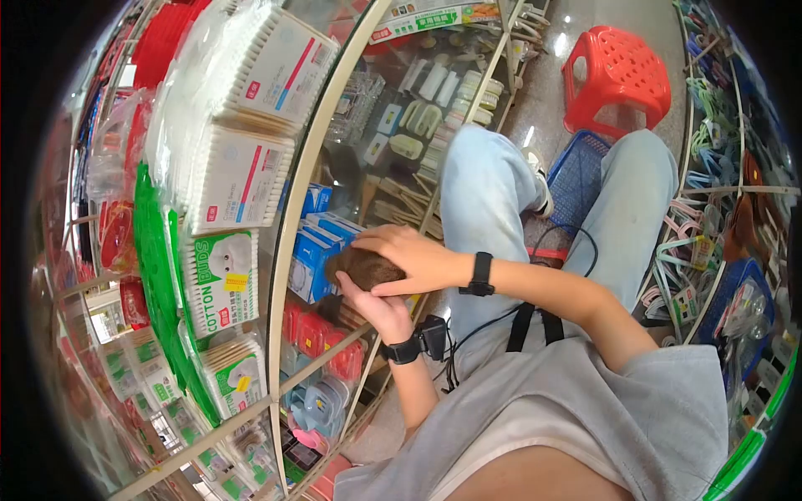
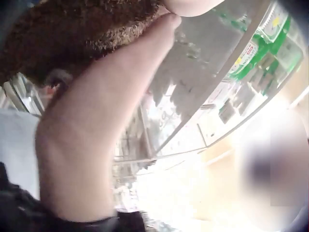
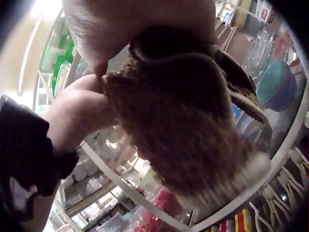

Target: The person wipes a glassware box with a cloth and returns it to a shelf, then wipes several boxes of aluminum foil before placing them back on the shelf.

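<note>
While the left hand (image 1: pixel 380 311) cups the near side of a brown fluffy item (image 1: pixel 365 265), the right hand (image 1: pixel 413 260) curves over its other side, thumb and fingers gripping it between both palms. It sits well in front of the torso, near blue boxes (image 1: pixel 312 265). Farther out are cotton-bud packs (image 1: pixel 224 275), a blue basket (image 1: pixel 576 174) and a red stool (image 1: pixel 620 75).

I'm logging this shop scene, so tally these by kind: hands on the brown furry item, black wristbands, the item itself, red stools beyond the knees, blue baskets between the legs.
Hands: 2
Black wristbands: 2
Brown furry item: 1
Red stool: 1
Blue basket: 1
Total: 7
</note>
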`<act>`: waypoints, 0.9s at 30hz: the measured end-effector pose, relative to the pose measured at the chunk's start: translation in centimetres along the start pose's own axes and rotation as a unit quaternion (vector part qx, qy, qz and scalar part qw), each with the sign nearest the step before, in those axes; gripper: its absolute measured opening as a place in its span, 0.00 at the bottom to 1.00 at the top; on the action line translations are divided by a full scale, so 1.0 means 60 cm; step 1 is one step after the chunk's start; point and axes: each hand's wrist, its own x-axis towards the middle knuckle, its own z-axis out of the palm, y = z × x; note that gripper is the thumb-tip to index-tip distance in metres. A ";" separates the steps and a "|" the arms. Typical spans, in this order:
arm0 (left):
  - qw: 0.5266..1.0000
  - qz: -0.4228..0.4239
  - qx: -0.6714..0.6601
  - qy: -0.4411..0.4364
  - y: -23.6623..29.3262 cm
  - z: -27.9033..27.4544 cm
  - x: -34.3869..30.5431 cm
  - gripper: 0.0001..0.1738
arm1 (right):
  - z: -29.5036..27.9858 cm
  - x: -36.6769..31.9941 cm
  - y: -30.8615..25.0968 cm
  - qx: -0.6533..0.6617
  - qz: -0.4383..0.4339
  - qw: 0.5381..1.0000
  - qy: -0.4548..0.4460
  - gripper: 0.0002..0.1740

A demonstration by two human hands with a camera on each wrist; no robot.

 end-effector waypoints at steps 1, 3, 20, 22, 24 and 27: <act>0.996 -0.043 -0.040 -0.065 0.009 0.009 -0.001 0.28 | -0.016 -0.006 -0.003 -0.014 -0.013 1.000 0.021 0.42; 0.993 -0.058 -0.044 -0.097 0.010 0.034 -0.012 0.26 | -0.050 -0.010 -0.007 0.008 0.012 0.999 0.031 0.43; 0.980 -0.069 0.171 -0.075 -0.138 0.056 0.164 0.30 | -0.144 -0.023 0.023 -0.155 0.155 0.975 -0.044 0.37; 0.978 -0.005 0.208 -0.016 -0.162 0.072 0.196 0.39 | -0.162 -0.047 0.026 -0.124 0.167 0.978 -0.035 0.38; 0.873 0.076 0.469 0.109 -0.168 0.111 0.217 0.39 | -0.176 -0.074 0.025 -0.088 0.181 0.979 -0.011 0.37; 0.707 0.078 0.689 0.140 -0.181 0.138 0.264 0.42 | -0.197 -0.114 -0.003 -0.046 0.197 0.979 0.011 0.34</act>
